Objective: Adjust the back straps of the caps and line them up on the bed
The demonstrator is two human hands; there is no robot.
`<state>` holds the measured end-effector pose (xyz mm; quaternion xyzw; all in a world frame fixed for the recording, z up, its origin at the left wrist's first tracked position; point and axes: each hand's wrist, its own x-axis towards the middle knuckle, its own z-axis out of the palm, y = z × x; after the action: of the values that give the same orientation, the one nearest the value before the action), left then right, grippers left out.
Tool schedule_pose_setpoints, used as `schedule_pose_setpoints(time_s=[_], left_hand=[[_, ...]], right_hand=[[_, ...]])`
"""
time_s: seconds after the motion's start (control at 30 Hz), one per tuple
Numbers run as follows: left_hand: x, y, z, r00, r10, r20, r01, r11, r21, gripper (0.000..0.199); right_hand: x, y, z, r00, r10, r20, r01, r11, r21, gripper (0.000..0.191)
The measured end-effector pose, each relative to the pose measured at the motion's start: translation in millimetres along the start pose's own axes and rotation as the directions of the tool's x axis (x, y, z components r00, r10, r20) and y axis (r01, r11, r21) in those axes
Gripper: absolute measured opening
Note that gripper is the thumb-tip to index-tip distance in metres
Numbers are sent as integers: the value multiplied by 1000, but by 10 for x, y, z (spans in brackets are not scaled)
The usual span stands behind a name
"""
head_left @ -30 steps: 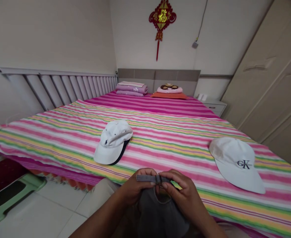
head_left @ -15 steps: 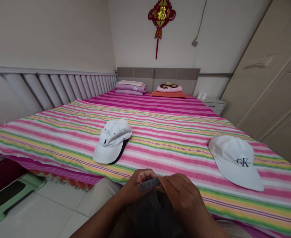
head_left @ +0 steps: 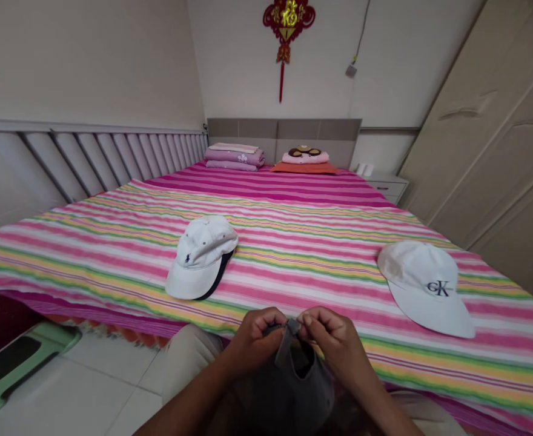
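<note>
My left hand [head_left: 257, 342] and my right hand [head_left: 332, 342] meet low in the view, with their fingertips pinching the back strap [head_left: 292, 327] of a dark grey cloth cap [head_left: 298, 390]. A small metal buckle on the strap is partly hidden by my fingers. The cap hangs below my hands over my lap, and its opening faces me. Farther up the bed lie a white baseball cap with navy trim [head_left: 200, 257] and a white cap with a dark CK logo [head_left: 425, 287], both out of reach of my fingers.
My knees sit at the edge of a bed with a striped pink bedspread [head_left: 312, 254]. Folded bedding [head_left: 234, 157] and a pillow [head_left: 305, 158] lie by the headboard [head_left: 284, 132]. A slatted radiator [head_left: 98, 158], wardrobe doors [head_left: 489, 157] and a green stool [head_left: 16, 363] surround it.
My hands have drawn closer together, and the strap, earlier held out flat, is now pinched short at the buckle. The view has tilted slightly; the white caps have not moved on the bed.
</note>
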<state>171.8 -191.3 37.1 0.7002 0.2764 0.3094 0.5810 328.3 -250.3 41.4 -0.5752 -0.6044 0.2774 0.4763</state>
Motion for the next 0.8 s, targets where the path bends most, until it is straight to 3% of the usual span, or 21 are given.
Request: schedule_pose_setpoints(time_s=[0.1,0.17,0.23,0.3,0.37,0.5,0.63,0.7,0.73,0.8], left_hand=[[11,-15,-14,1000,-26,-16,26,999,24,15],[15,-27,-23,1000,-30,3,30,999,16,14],[19,-41,-27,998,-63,10,64,997,-50,15],[23,-61,-27,993,-117,16,118,984,-133,18],[28,-84,-26,988,-150,27,152,975,-162,21],[33,-114,-18,989,-145,24,146,986,-83,22],[28,-116,-3,993,-118,11,118,993,-15,18],[20,-120,5,994,-110,12,110,993,-31,17],[15,-125,10,994,-105,15,105,993,-53,16],[1,-135,18,996,-89,23,91,990,-106,15]], right_hand=[[-23,-18,-13,973,-230,-22,223,959,-177,18],[-51,-37,-21,900,-425,99,429,820,-380,27],[-81,-41,-22,827,-521,213,546,655,-522,31],[-107,-30,-13,795,-548,259,580,564,-587,32],[-122,-16,5,798,-535,277,579,554,-598,32],[-117,-18,49,824,-516,233,540,595,-595,15],[-103,-19,72,773,-593,224,567,488,-663,20],[-94,1,73,809,-553,197,542,575,-613,21],[-87,17,76,855,-495,156,493,679,-545,20],[-68,57,94,959,-278,63,283,908,-310,19]])
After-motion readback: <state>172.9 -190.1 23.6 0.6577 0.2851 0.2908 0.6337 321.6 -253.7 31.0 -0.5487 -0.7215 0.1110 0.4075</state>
